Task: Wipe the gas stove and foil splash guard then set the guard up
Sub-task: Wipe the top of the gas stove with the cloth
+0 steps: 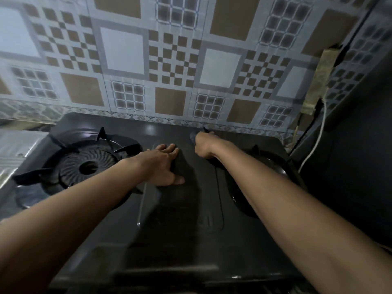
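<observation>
A black two-burner gas stove (182, 225) fills the lower half of the head view. My left hand (164, 164) lies flat on the stove's middle panel, fingers spread, holding nothing. My right hand (202, 145) is closed near the stove's back edge, with a dark, blurred piece of cloth (193, 136) showing at its fingertips. The left burner (87, 164) is bare, with its black pan supports (127, 148) standing up. My right forearm covers most of the right burner (273, 166). The shiny foil splash guard (14, 149) lies at the far left beside the stove.
A tiled wall (169, 60) with brown and grey squares rises right behind the stove. At the right, a white cable (316, 143) hangs down beside a dark surface (350, 155), and a taped patch (318, 81) sits in the wall corner.
</observation>
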The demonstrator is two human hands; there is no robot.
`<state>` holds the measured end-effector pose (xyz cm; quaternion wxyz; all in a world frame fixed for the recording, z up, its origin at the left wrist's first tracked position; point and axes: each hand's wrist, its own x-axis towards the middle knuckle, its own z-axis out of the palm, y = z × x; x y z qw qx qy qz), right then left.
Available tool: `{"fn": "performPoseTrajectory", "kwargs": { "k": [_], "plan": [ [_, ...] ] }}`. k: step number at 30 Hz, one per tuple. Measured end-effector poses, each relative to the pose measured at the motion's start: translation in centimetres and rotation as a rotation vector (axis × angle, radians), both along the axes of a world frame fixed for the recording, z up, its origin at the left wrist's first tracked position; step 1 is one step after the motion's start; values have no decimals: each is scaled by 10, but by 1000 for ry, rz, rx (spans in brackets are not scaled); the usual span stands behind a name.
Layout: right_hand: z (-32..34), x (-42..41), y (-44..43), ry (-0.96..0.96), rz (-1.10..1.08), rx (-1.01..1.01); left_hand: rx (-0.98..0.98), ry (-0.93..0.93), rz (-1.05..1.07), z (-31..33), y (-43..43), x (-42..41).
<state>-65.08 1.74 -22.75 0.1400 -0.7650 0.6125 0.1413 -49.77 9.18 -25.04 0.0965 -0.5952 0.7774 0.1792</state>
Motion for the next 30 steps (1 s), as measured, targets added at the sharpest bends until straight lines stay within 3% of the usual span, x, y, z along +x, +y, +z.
{"fn": "performPoseTrajectory", "kwargs": {
  "k": [5,9,16,21,28,30],
  "plan": [
    [-3,18,51,51,-62,-4,23,41,-20,3,-4,5],
    [-16,14,89,-124,-228,-75,-16,89,-47,5,3,10],
    [-23,17,135,-346,-275,-377,-336,200,-147,11,43,69],
    [-2,39,178,-413,-353,-318,-505,192,-180,16,68,131],
    [-31,93,274,-473,-375,-342,-328,11,-74,-13,84,189],
    [-44,102,285,-406,-327,-372,-291,-17,-83,-18,87,198]
  ]
}}
